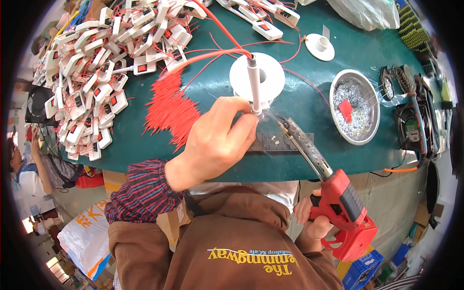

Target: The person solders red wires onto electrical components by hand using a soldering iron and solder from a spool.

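My left hand is closed, thumb and fingertips pinching the lower end of a slim white tube. A thick red cable runs to the tube's upper end. Behind the tube sits a white spool. My right hand grips the handle of a red and black soldering gun. The gun's tip points up and left, close to the tube's lower end, with faint smoke around it. A dark strip with small pale bits lies under the tip.
White plastic housings with red wires are heaped on the left of the green table. Cut red wire pieces lie beside them. To the right are a metal bowl of silvery scraps, a white spool end and a black fan.
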